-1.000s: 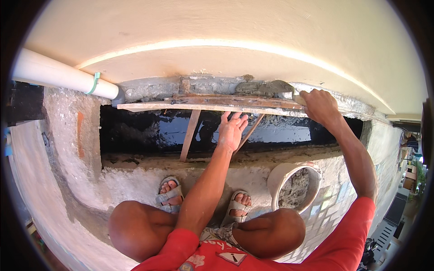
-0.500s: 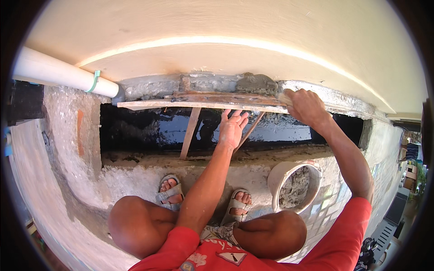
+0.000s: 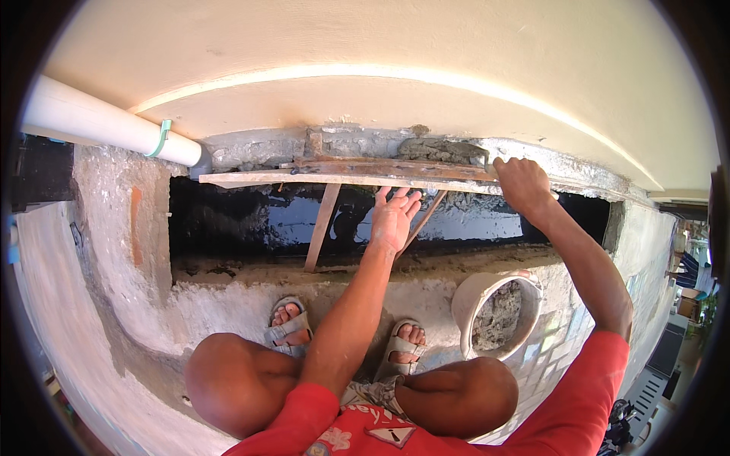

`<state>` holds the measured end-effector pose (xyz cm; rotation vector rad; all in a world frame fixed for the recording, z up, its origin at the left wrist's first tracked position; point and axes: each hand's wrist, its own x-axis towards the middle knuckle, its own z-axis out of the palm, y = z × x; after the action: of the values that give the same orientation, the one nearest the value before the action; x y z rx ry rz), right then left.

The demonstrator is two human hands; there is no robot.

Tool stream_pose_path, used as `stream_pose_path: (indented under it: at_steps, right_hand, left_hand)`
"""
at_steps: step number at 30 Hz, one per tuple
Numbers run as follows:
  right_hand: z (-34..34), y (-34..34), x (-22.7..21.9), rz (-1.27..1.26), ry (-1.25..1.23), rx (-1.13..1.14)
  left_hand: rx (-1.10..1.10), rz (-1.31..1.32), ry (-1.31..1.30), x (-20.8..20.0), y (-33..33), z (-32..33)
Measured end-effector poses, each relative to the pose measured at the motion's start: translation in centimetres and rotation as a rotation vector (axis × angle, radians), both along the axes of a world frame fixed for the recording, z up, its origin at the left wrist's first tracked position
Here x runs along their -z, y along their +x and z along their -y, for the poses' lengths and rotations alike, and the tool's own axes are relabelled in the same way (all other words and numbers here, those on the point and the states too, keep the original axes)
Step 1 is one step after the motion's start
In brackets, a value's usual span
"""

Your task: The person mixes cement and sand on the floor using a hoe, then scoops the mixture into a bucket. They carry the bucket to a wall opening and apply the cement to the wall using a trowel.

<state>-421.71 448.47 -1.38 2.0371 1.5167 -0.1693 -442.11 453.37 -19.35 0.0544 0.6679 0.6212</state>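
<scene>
My right hand (image 3: 521,182) is closed around a trowel (image 3: 489,161), mostly hidden by the fist, at the right end of a mound of wet mortar (image 3: 441,150). The mortar lies on the ledge along the wall, behind a long wooden board (image 3: 266,177). Palm up, my left hand (image 3: 392,220) has its fingers spread, with the tips at the board's lower edge; whether they press on it I cannot tell. Two thin wooden props (image 3: 323,228) slant from the board down to the near side of the trench.
Dark water fills the trench (image 3: 281,220) below the board. A white bucket (image 3: 465,304) of grey mortar stands tilted by my right foot. A white pipe (image 3: 114,125) runs along the wall at left. My sandalled feet (image 3: 289,327) are close to the trench's near edge.
My right hand has shifted a little to the right with the trowel. The mortar mound looks lower and flatter along its top. My left hand has stayed almost in place.
</scene>
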Motion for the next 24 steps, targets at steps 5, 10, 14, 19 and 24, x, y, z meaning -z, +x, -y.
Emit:
stream_pose_path:
  at_steps: [5,10,14,19,24]
  right_hand:
    - [-0.8,-1.8,-3.1,-0.021,0.075,0.012]
    - [-0.5,0.7,1.3,-0.003,-0.067,-0.015]
    - [-0.4,-1.5,-2.4,-0.033,0.097,0.044]
    - [1.8,1.2,0.8,0.000,-0.041,-0.005]
    - [8.4,-1.3,-8.4,-0.288,0.268,0.330]
  left_hand:
    - [0.012,0.013,0.027,0.4,-0.2,-0.2]
    - [-0.001,-0.004,0.002,0.0,0.5,0.0]
    - [0.008,0.000,0.010,0.3,-0.3,-0.6]
    - [-0.007,-0.019,0.001,0.0,0.5,-0.3]
    - [0.037,-0.020,0.064,1.6,-0.7,-0.9]
